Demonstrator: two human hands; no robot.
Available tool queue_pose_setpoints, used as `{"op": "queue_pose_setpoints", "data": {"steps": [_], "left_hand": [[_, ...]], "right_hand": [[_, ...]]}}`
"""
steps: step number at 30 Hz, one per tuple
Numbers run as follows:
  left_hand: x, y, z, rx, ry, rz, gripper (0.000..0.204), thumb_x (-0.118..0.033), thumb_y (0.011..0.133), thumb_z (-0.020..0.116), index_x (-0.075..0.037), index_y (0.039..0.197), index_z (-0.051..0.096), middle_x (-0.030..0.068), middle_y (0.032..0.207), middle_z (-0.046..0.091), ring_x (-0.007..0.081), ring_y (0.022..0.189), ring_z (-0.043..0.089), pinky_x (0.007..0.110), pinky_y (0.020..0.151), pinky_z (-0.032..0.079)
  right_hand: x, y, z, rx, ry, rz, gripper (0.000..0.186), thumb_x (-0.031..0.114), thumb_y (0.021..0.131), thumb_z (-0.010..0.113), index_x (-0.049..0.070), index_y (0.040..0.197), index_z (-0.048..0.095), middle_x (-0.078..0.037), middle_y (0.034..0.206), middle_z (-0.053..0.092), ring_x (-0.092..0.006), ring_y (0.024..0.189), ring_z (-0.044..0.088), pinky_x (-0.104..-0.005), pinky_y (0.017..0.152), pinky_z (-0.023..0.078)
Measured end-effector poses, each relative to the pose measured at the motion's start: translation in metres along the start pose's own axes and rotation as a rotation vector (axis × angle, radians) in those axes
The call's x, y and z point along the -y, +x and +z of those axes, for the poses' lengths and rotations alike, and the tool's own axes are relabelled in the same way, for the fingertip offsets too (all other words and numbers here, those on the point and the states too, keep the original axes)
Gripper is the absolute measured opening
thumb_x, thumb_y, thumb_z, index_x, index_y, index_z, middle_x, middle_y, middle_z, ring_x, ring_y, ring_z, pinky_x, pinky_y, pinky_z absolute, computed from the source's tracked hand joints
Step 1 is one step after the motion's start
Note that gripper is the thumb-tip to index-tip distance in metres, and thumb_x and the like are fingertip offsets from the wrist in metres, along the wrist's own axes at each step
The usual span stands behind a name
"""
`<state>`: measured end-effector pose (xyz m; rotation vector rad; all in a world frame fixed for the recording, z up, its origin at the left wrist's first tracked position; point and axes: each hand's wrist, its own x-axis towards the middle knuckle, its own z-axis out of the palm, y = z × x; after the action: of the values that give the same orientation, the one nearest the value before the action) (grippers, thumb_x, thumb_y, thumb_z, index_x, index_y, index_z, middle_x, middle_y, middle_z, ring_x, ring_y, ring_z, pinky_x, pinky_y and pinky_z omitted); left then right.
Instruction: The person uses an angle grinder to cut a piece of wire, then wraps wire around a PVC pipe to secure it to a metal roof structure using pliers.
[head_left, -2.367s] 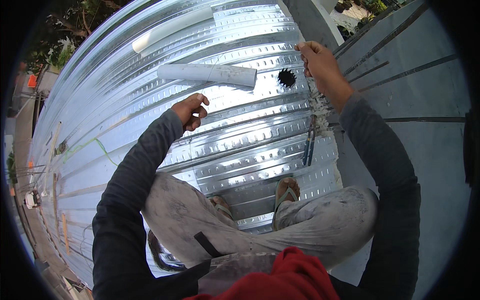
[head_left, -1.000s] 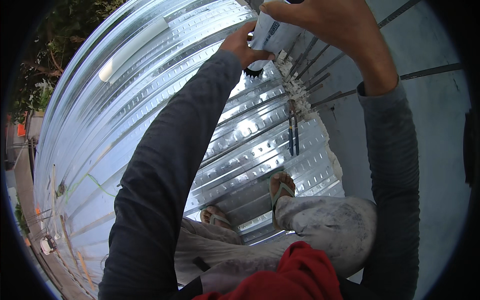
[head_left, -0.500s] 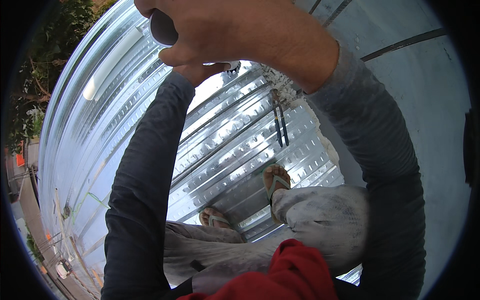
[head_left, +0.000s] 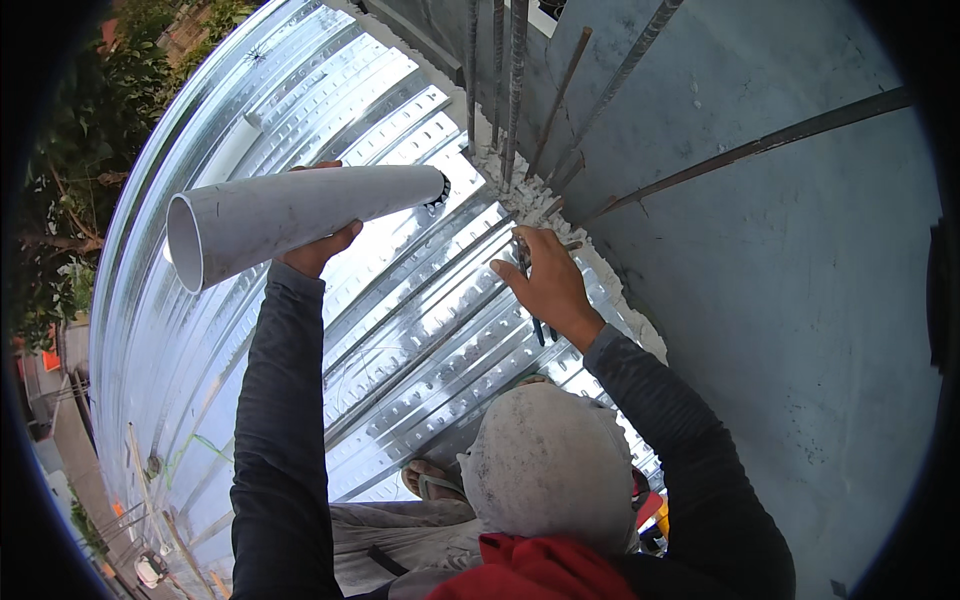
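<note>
My left hand is closed around a light grey plastic pipe, holding it from beneath with some fingers hidden behind it. The pipe's wide, open end points left, and a dark toothed edge shows at its far right end. My right hand is over a pair of pliers with dark handles. Its thumb and fingers are apart around the pliers' upper part, which is partly hidden; I cannot tell whether they touch it. The pliers lie on the shiny ribbed metal decking.
Several steel bars rise from broken concrete along the decking's edge. A grey wall stands on the right, with a dark bar slanting across it. A white tube lies on the decking at the far left. My bent knee is in front of me.
My hands have separated: the left keeps the pipe, while the right has come down to the pliers. The pipe has swung nearly level across the view. My right knee has risen.
</note>
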<state>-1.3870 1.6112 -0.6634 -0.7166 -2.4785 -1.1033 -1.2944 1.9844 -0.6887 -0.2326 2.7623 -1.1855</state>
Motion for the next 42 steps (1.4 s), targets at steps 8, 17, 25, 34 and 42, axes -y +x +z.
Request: {"op": "queue_pose_setpoints", "data": {"steps": [8,17,25,34,42], "left_hand": [[-0.021,-0.017,-0.006,-0.035,-0.396,-0.049,0.084,-0.022,0.074,0.091,-0.009,0.138,0.038,0.0202,0.141,0.056,0.0335,0.135,0.052,0.05,0.111,0.047],[-0.041,0.006,-0.001,0.046,-0.472,-0.097,0.085,-0.012,0.07,0.091,-0.013,0.136,0.038,0.0206,0.142,0.051,0.0304,0.131,0.054,0.044,0.105,0.053],[-0.017,0.058,-0.019,0.208,-0.38,-0.086,0.088,-0.009,0.066,0.09,-0.01,0.137,0.039,0.0168,0.138,0.056,0.0288,0.128,0.056,0.041,0.105,0.054],[0.033,0.122,0.01,0.356,0.225,-0.268,0.069,-0.015,0.056,0.093,-0.002,0.119,0.068,0.0174,0.111,0.072,0.0348,0.103,0.072,0.043,0.094,0.06],[-0.012,0.099,0.045,0.23,0.018,-0.372,0.07,-0.021,0.06,0.092,-0.007,0.124,0.067,0.013,0.111,0.074,0.0311,0.1,0.073,0.039,0.091,0.059]], "right_hand": [[-0.087,-0.044,0.086,-0.036,-0.24,0.23,0.074,0.034,0.085,0.08,-0.001,0.141,0.046,-0.02,0.128,0.051,-0.0387,0.12,0.054,-0.0471,0.097,0.05],[-0.102,-0.042,0.092,-0.064,-0.319,0.124,0.064,0.029,0.09,0.071,-0.002,0.141,0.047,-0.02,0.124,0.054,-0.037,0.113,0.056,-0.0456,0.096,0.05],[-0.104,-0.04,0.097,-0.144,-0.313,0.077,0.062,0.03,0.092,0.07,-0.002,0.141,0.049,-0.019,0.12,0.056,-0.0367,0.107,0.057,-0.0455,0.093,0.051],[-0.103,-0.043,0.1,-0.195,-0.366,0.057,0.06,0.03,0.092,0.068,-0.002,0.14,0.051,-0.018,0.118,0.057,-0.0346,0.103,0.057,-0.0446,0.09,0.051],[-0.115,-0.048,0.103,-0.27,-0.343,0.017,0.055,0.029,0.092,0.069,-0.004,0.134,0.053,-0.02,0.115,0.056,-0.0364,0.103,0.058,-0.0464,0.088,0.051]]}}
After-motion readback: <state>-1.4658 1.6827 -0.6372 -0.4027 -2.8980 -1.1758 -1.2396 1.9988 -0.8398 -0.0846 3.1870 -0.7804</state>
